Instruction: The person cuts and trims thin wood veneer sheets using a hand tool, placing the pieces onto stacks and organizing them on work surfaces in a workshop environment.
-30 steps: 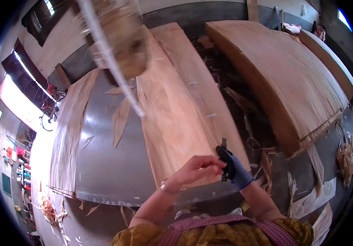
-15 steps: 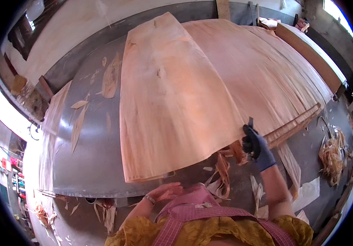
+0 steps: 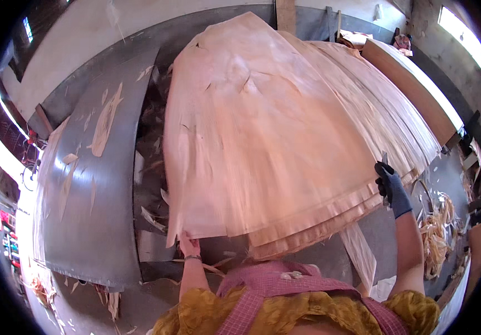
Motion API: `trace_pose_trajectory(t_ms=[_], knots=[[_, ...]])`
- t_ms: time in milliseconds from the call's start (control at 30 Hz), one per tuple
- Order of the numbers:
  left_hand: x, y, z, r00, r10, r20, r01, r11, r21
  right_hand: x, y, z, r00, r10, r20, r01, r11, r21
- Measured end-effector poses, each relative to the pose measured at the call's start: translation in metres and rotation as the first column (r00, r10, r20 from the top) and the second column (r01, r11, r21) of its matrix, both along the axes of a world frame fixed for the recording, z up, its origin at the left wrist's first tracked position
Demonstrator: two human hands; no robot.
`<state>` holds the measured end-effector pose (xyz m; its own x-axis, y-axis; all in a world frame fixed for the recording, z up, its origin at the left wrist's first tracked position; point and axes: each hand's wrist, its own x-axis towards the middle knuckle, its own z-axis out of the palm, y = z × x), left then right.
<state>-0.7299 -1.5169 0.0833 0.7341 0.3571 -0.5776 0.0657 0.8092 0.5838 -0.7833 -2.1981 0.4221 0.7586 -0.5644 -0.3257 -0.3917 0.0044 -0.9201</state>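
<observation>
A large, thin, pale orange wood veneer sheet spreads before me over a stack of similar veneer sheets. At its near left corner my bare left hand pinches the edge, with the fingers partly under the sheet. My right hand, in a grey-blue glove with dark fingers, is closed on a cutting knife whose flat blade sticks up past the fingers. That hand is beside the sheet's near right corner; whether it also grips the veneer is hidden.
To the left stands a dark metal-topped table with veneer scraps, separated from the stack by a gap holding more scraps. A long board-like block lies at the far right. Tangled veneer strips lie on the floor at right.
The veneer sheet has moved right, off the metal table and over the stack. My left hand has taken hold of its near left corner. My right hand has moved right with the knife.
</observation>
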Motion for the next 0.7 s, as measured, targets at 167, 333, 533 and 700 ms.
trace_pose_trajectory(t_ms=[167,333,533,700], knots=[[0.028,-0.125,0.030,0.987,-0.114,0.114,0.104,0.991,0.087,0.013,-0.154,-0.010,0.999,-0.009,0.042,0.016,0.985,-0.174],[0.018,-0.278,0.105,0.997,0.066,-0.034,-0.065,0.997,0.040,0.009,-0.299,-0.043,1.000,-0.020,0.019,0.023,0.982,-0.187],[0.007,-0.331,0.075,0.979,-0.002,-0.206,0.057,0.965,0.258,0.011,-0.398,-0.096,0.995,0.053,0.080,-0.032,0.969,-0.244],[0.014,-0.401,0.053,0.920,-0.020,-0.391,0.117,0.967,0.226,0.018,-0.448,-0.132,0.994,0.045,0.101,-0.027,0.985,-0.172]])
